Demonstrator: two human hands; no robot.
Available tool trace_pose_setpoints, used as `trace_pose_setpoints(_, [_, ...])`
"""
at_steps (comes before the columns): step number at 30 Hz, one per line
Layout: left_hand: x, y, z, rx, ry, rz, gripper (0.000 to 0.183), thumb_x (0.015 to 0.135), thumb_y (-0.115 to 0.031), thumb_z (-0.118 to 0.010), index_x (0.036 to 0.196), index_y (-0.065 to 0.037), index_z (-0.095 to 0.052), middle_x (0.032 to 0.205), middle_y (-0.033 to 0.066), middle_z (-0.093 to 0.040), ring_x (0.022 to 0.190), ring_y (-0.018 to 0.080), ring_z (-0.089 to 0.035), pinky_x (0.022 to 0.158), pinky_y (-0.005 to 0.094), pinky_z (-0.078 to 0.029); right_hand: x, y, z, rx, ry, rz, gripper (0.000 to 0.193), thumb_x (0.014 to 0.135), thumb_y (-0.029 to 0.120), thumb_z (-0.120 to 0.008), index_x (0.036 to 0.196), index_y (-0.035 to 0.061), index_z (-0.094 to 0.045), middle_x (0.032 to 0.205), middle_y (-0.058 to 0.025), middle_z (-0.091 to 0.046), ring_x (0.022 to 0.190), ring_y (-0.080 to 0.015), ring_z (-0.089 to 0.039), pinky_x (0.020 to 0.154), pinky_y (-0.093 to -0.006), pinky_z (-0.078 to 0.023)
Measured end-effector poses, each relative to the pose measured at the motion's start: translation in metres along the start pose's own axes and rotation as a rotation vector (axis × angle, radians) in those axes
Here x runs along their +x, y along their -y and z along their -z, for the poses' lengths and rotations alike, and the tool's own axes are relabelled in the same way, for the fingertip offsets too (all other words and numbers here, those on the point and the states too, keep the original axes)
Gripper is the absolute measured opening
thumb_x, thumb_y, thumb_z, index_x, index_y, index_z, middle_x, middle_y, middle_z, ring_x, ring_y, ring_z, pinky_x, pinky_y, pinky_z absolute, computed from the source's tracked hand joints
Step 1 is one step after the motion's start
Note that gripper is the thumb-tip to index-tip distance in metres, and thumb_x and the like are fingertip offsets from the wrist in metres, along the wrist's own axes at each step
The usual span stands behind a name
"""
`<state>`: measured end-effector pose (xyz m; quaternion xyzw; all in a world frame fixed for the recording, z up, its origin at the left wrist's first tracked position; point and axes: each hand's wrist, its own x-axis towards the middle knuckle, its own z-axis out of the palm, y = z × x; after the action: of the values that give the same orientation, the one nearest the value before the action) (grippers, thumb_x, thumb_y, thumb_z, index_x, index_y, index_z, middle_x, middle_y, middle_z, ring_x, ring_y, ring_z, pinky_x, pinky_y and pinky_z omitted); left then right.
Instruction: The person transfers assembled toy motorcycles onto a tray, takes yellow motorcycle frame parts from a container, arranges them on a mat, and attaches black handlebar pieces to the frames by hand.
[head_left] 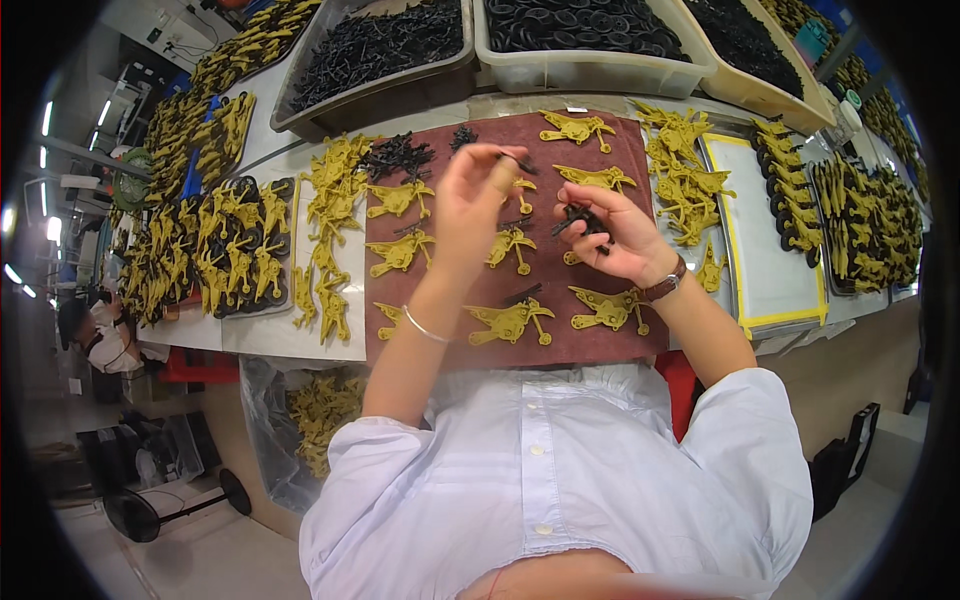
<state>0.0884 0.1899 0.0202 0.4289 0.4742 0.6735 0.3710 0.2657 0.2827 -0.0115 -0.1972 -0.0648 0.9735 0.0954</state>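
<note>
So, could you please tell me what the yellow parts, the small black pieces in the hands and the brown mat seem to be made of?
The yellow parts look like moulded plastic: uniform matte mustard colour, identical shapes. The small black pieces in the right hand also look like plastic, dark and slightly glossy, though too small to be sure. The brown mat appears to be soft cloth, with a dull, fuzzy, non-reflective surface.

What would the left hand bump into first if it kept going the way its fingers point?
The left hand points away from the body, pinching a small black plastic piece. Going straight on, it would probably first meet the yellow plastic toy part at the far edge of the dark red cloth mat, though depth is unclear.
</note>
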Motion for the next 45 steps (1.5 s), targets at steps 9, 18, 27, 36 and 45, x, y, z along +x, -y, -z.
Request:
trace_pose_setpoints(9, [0.069, 0.013, 0.006, 0.144, 0.216, 0.133, 0.021, 0.091, -0.010, -0.066, 0.109, 0.000, -0.063, 0.098, 0.0055, -0.068, 0.090, 0.0093, -0.064, 0.079, 0.0238, -0.052, -0.012, 0.052, -0.009, -0.176, 0.002, 0.390, 0.008, 0.099, 0.016, -0.057, 0.103, 0.0091, -0.057, 0.076, 0.0050, -0.043, 0.065, -0.0037, -0.037, 0.043, -0.0156, -0.030])
trace_pose_setpoints(18, [0.171, 0.095, -0.035, 0.805, 0.538, 0.041, 0.028, 0.086, -0.013, -0.066, 0.112, -0.001, -0.070, 0.098, 0.0186, -0.072, 0.089, 0.0258, -0.069, 0.081, 0.0349, -0.052, 0.032, 0.081, 0.016, -2.473, -0.772, 0.808, 0.028, 0.085, 0.008, -0.051, 0.105, 0.0145, -0.070, 0.083, -0.0174, -0.069, 0.078, -0.0339, -0.069, 0.070, -0.0460, -0.054])
trace_pose_setpoints(27, [0.196, 0.127, -0.039, 0.760, 0.564, 0.116, 0.023, 0.082, -0.016, -0.072, 0.103, -0.007, -0.075, 0.095, 0.0141, -0.073, 0.086, 0.0218, -0.069, 0.080, 0.0324, -0.053, 0.033, 0.087, 0.019, -2.623, -0.723, 0.590, 0.015, 0.083, 0.008, -0.053, 0.089, 0.0105, -0.067, 0.080, -0.0137, -0.069, 0.078, -0.0319, -0.069, 0.066, -0.0446, -0.054])
trace_pose_setpoints(36, [0.174, 0.126, -0.040, 0.815, 0.345, -0.220, 0.015, 0.076, -0.015, -0.074, 0.089, -0.009, -0.077, 0.082, 0.0077, -0.068, 0.076, 0.0227, -0.064, 0.073, 0.0360, -0.052, 0.039, 0.092, 0.028, -2.674, -0.698, 0.579, 0.054, 0.081, 0.008, -0.059, 0.133, 0.0229, -0.057, 0.077, -0.0135, -0.067, 0.072, -0.0316, -0.067, 0.064, -0.0445, -0.054])
trace_pose_setpoints(45, [0.151, 0.111, -0.036, 1.187, 0.575, -0.557, 0.023, 0.079, -0.012, -0.063, 0.099, -0.014, -0.075, 0.105, 0.0057, -0.065, 0.103, 0.0247, -0.059, 0.089, 0.0378, -0.042, 0.039, 0.093, 0.026, -2.662, -0.689, 0.433, 0.036, 0.081, 0.008, -0.059, 0.115, 0.0177, -0.068, 0.082, -0.0151, -0.068, 0.073, -0.0345, -0.067, 0.066, -0.0469, -0.054])
